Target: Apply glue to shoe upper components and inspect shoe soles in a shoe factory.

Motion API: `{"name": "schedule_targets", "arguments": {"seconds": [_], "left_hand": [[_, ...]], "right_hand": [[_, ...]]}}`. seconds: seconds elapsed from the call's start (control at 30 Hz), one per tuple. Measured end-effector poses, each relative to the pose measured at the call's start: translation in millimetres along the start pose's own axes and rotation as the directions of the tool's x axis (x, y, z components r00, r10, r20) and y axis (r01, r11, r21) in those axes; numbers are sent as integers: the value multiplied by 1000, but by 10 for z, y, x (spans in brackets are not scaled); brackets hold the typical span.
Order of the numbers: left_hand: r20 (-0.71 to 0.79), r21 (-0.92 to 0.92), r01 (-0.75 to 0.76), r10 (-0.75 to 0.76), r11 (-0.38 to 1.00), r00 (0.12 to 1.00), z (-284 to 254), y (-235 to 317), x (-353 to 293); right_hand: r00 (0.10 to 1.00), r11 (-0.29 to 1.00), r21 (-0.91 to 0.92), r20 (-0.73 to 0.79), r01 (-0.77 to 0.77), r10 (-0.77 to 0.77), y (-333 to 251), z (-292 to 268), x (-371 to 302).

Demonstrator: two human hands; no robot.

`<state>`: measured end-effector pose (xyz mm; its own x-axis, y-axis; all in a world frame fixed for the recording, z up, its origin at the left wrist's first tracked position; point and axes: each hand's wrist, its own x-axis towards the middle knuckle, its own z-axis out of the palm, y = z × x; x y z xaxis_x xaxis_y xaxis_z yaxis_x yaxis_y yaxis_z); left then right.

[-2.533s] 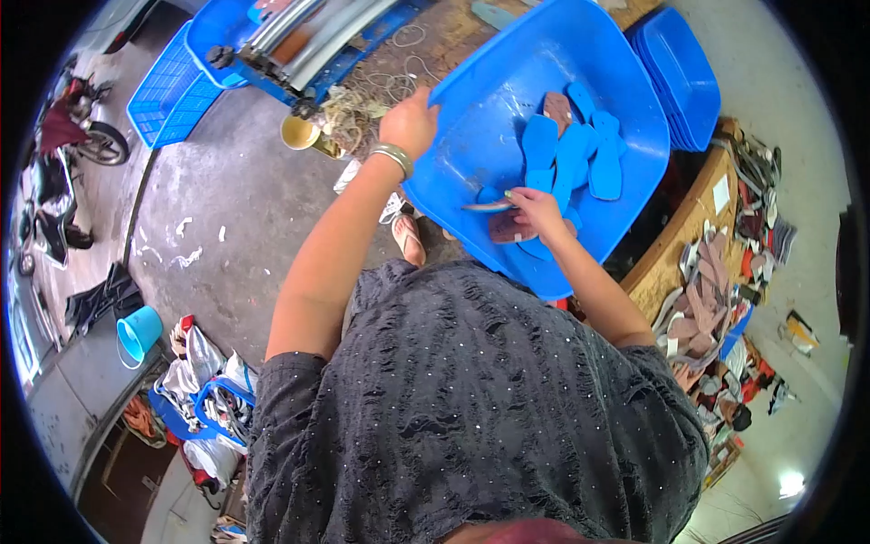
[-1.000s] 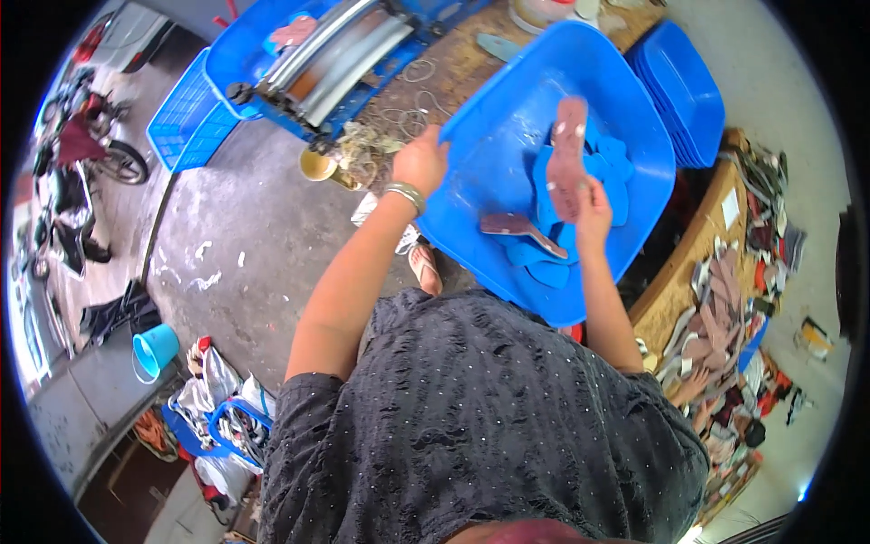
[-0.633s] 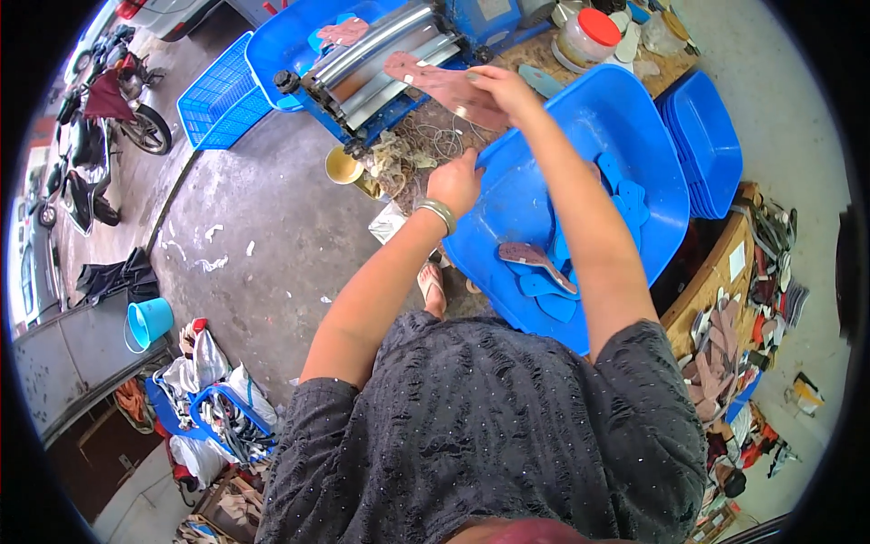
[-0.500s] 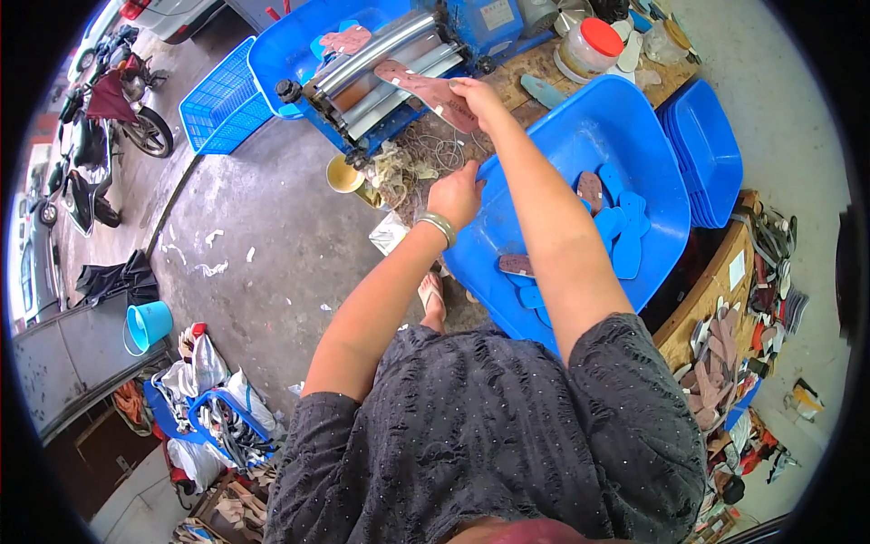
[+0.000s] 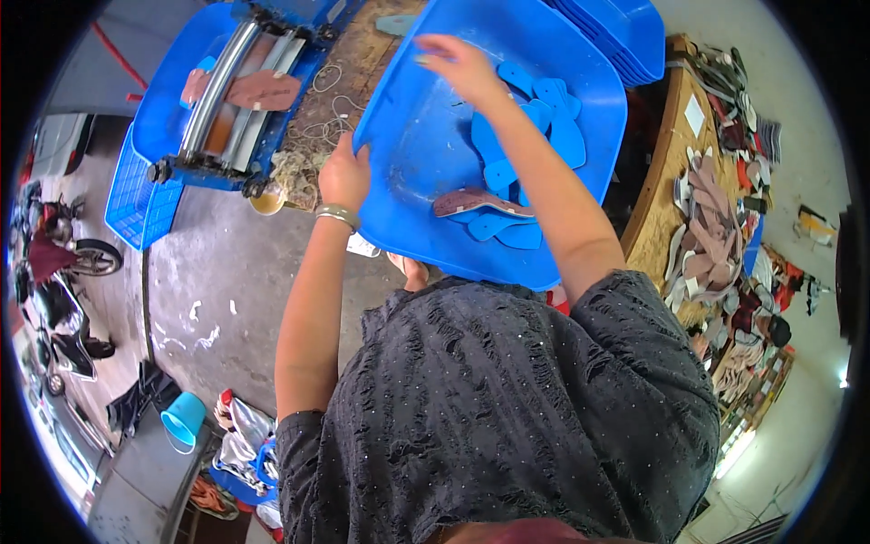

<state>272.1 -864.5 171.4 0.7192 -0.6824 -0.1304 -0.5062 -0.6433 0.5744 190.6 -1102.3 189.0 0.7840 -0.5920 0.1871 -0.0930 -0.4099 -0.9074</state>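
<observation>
My left hand (image 5: 344,172) is closed on the near left rim of a large blue tub (image 5: 408,218). Over the tub's far left side hovers my right hand (image 5: 458,68), slightly blurred, its fingers stretched out and holding nothing. Inside the tub lie several blue sole-shaped pieces (image 5: 566,140) and a brownish-pink shoe sole (image 5: 480,204). To the left, another brownish-pink sole (image 5: 263,91) lies across the metal rollers of a blue roller machine (image 5: 217,100), apart from both hands. A further pink piece (image 5: 192,88) shows beyond the rollers.
Behind the machine is another blue tub (image 5: 154,127), with a blue plastic basket (image 5: 136,213) beside it. Stringy scraps (image 5: 294,177) and loose thread lie on the wooden bench (image 5: 353,68). Stacked blue tubs (image 5: 634,36) stand at far right, near a board heaped with straps and soles (image 5: 711,227).
My right hand has let go of the pink sole, which now rests on the rollers, and has moved over the tub. My left hand stays on the rim. The whole view has turned.
</observation>
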Motion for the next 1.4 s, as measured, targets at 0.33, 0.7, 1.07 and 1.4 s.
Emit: {"name": "schedule_targets", "arguments": {"seconds": [0.33,0.7,1.07,1.4], "left_hand": [[-5,30,-26,26,999,1000,79,60,20],[53,18,57,-57,998,997,20,67,26],[33,-35,68,-67,997,997,-65,12,-56],[39,-66,35,-32,997,999,-78,89,-21]], "right_hand": [[589,451,-485,-175,-749,789,1515,-1768,-1412],[614,615,30,-48,-788,788,1496,-1273,-1087],[947,941,-110,-2,-319,321,-1339,-1385,-594],[673,598,387,637,-702,377,-518,658,416]]}}
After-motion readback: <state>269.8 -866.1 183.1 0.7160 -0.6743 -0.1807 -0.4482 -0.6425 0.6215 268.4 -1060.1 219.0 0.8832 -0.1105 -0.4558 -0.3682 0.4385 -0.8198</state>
